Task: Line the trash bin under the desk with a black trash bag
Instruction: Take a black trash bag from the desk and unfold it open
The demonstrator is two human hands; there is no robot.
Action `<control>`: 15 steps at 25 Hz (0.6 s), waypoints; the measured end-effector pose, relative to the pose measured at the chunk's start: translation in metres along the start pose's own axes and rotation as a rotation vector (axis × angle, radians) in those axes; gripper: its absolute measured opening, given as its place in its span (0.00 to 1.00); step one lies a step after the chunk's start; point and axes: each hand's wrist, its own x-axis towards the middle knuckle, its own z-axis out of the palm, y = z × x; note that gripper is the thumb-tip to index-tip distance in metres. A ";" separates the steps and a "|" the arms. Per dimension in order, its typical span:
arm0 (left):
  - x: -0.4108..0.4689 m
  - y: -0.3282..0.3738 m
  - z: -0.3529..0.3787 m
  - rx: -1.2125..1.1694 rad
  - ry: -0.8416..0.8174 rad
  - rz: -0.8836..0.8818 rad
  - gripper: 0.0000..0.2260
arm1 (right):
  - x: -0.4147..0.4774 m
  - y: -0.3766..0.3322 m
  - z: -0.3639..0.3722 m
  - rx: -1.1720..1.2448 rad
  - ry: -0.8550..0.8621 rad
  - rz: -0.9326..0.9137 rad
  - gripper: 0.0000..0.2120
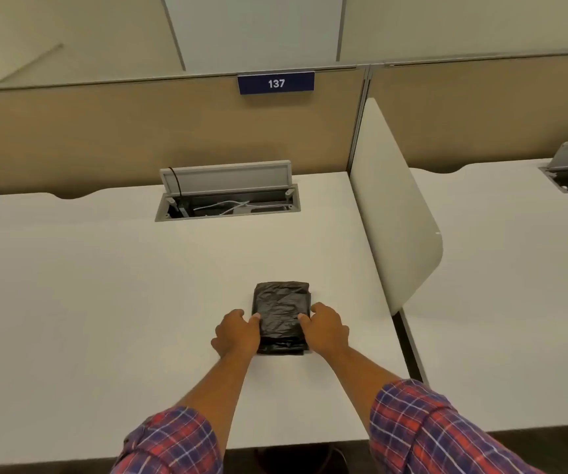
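Our left hand and our right hand lay on the two long sides of a folded black plastic trash bag. Each hand was partly open and curled a little. The thumbs lay on top of the bag near its edges, and the other fingers bent down along its sides. The hands touched and lightly pinched the bag, but it sat flat on the desk, not lifted.

The folded bag was a small thick rectangle. Its long way pointed away from us, toward the back of the desk, and one short end was close to our wrists.

The bag sat on a smooth white desk top, near the front and a bit to the right. Our rolled-up red and blue checked sleeves were cut off at the bottom of the view.

Farther back, a grey cable box with its lid up was sunk into the desk. A white rounded divider board stood at the right edge. A blue sign reading 137 hung on the tan wall panel.

Under the front edge of the desk something dark and round showed, but we could not tell what it was.
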 end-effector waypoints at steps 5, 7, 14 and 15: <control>0.001 0.011 0.008 -0.031 0.026 -0.127 0.09 | 0.017 -0.003 -0.001 0.066 -0.019 0.102 0.16; -0.003 0.014 0.008 -0.191 0.007 -0.144 0.05 | 0.018 -0.001 -0.006 0.146 -0.037 0.149 0.14; -0.045 0.011 -0.026 -1.147 -0.254 -0.210 0.04 | -0.018 0.004 -0.032 0.749 0.013 0.148 0.12; -0.053 0.007 -0.032 -1.255 -0.298 -0.212 0.06 | -0.031 0.004 -0.037 0.816 0.003 0.152 0.13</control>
